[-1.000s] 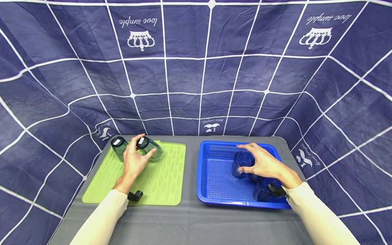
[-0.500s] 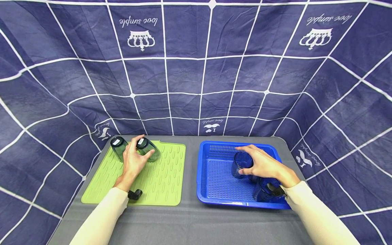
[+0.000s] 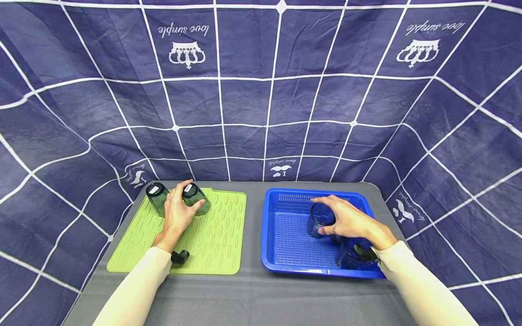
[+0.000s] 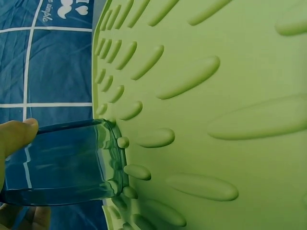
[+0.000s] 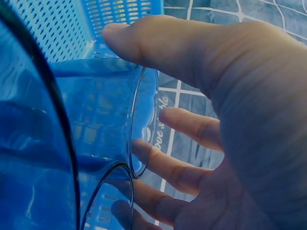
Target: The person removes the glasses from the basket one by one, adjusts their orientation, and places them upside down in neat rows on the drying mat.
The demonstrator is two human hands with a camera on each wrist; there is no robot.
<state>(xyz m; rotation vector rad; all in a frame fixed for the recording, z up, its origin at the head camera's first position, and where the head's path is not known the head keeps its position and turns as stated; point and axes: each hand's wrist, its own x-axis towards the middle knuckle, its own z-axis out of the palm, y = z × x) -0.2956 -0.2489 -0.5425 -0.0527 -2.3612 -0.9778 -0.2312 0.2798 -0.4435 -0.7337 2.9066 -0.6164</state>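
My left hand (image 3: pixel 179 215) holds a dark tinted drinking glass (image 3: pixel 199 203) upside down, its rim against the green mat (image 3: pixel 216 244). In the left wrist view the thumb lies along one side of this glass (image 4: pixel 62 163), with fingers at the other. Another upturned glass (image 3: pixel 158 199) stands just left of that hand. My right hand (image 3: pixel 350 217) spreads its thumb and fingers around an upright glass (image 3: pixel 316 224) inside the blue basket (image 3: pixel 265 231). The right wrist view shows the thumb over the glass wall and the index fingertip apart from the rim; other contact is unclear.
Two more glasses sit in the basket: one near its front right (image 3: pixel 346 257), and one partly hidden under the right hand (image 3: pixel 336 240). Grey cloth (image 3: pixel 253 290) covers the table. A blue checked curtain (image 3: pixel 244 104) walls in the back and sides.
The glass in my left hand has gone from tilted to nearly upright on the mat. My right hand has moved slightly left, its thumb and fingers closer about the glass in the basket.
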